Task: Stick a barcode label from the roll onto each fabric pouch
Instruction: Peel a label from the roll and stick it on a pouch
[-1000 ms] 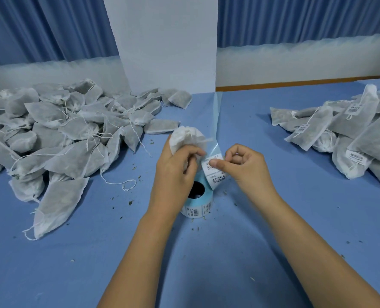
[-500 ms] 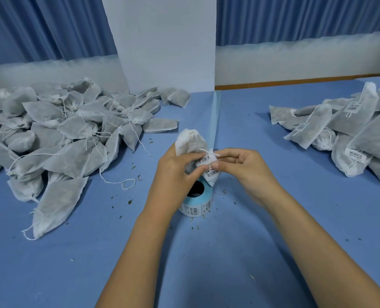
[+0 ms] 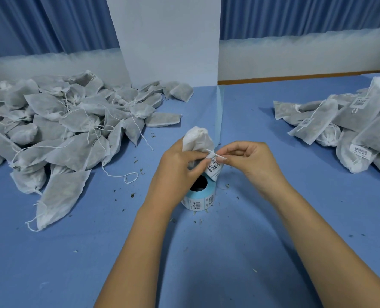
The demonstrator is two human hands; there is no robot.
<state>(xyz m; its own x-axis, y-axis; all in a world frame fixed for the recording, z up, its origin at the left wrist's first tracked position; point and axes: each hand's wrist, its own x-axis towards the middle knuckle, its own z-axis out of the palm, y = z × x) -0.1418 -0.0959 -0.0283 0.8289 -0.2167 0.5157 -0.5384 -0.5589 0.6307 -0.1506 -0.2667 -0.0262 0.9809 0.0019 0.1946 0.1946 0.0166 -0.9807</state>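
fig. labelling in progress, head view. the left hand (image 3: pixel 178 172) grips one fabric pouch (image 3: pixel 198 140) round its body, neck up, just above the label roll (image 3: pixel 199 196), so that label and pouch meet with little travel. the right hand (image 3: pixel 251 165) is closed in a pinch of thumb and forefinger on the pouch's drawstring (image 3: pixel 217 154), pulling it taut toward 3 o'clock. the barcode label (image 3: pixel 214 168) hangs directly under that string, between the two hands and partly covering the roll's far edge. whether the right fingertips also touch the label cannot be told. judging by the finished pouches, whose labels sit by the string, the taut string probably serves as the line for fixing the label.

the roll stands on end on the blue table (image 3: pixel 207 263) at the centre, core hole upward. its spent backing strip (image 3: pixel 219 112) trails away toward 12 o'clock, clear of the hands.

the unlabelled pouches (image 3: pixel 58 130) lie heaped at 9 to 10 o'clock on the left hand's side. the labelled pouches (image 3: pixel 351 130) are stacked at 2 to 3 o'clock on the right hand's side, which suggests a left-to-right flow. the far larger unlabelled heap suggests most of the task remains.
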